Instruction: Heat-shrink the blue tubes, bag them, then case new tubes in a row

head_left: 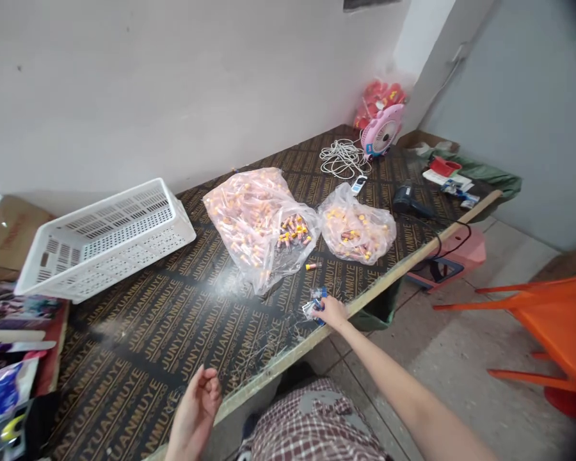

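My right hand (332,312) is closed on small blue-and-silver packets (312,307) at the front edge of the dark printed table (173,333). My left hand (202,398) is over the table's near edge, palm turned up with curled fingers, and nothing shows in it. Beyond the right hand lies one small yellow-and-red tube (313,266). A large clear bag (249,218) full of such tubes lies behind it, its mouth open toward the right. To its right sits a smaller bag (358,227) of the same tubes.
A white plastic basket (110,237) stands at the left. Beside it are a cardboard box (14,237) and assorted packets. Farther right are a pink fan (384,131), a coiled white cable (340,159) and a black scanner (410,200). An orange chair (557,314) stands on the floor.
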A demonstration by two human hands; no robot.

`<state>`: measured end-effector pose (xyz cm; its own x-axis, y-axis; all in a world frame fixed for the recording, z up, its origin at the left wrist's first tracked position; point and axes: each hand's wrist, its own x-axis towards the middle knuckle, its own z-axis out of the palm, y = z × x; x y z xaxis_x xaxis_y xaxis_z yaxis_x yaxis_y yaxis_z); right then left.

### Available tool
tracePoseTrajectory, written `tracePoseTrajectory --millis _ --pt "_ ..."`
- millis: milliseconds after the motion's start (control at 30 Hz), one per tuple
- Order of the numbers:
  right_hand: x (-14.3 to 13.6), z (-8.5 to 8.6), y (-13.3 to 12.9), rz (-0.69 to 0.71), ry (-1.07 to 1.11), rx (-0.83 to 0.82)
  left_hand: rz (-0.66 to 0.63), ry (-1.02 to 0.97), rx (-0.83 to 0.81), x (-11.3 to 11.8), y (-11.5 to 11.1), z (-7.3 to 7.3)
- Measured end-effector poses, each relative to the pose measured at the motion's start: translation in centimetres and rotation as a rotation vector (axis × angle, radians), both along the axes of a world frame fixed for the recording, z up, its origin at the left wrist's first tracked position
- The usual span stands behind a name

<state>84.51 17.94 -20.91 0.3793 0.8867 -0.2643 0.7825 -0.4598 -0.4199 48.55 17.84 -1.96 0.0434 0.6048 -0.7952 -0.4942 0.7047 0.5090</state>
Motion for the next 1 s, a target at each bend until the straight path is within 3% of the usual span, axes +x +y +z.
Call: tracePoseTrajectory --millis 133,267,367,467,567,633,833,1000 --pt "-2.1 0.4 -2.1 0.043 -0.077 -0.012 0.074 0.007 -0.036 -2.3 2.2 -1.4" --pt "-2.6 -0.1 -2.4 0.099 -0.044 -0.041 0.051 -0.007 -0.060 -1.3 4.8 -2.5" --pt "0.0 -0.5 -1.6 0.074 -0.032 -0.050 0.008 -0.045 -0.071 0.1 6.3 -3.0" --pt "4.9 -0.3 -0.6 0.007 -0.081 -0.058 -0.016 -0.053 -0.065 1.4 7.0 -3.1" --pt "9.3 0.2 0.5 -0.017 -0.152 -0.064 -0.012 -0.030 -0.080 2.8 6.8 -2.8" --pt "10.3 0.3 1.3 0.016 -0.189 -0.033 0.011 -0.014 -0.079 3.8 6.3 -2.5" --pt "6.1 -1.6 4.4 0.288 -0.134 0.017 0.082 -0.018 -0.118 7.0 3.4 -1.6" --pt "4.7 -3.0 5.7 0.372 -0.092 -0.009 0.138 -0.007 -0.092 8.7 1.3 -1.2"
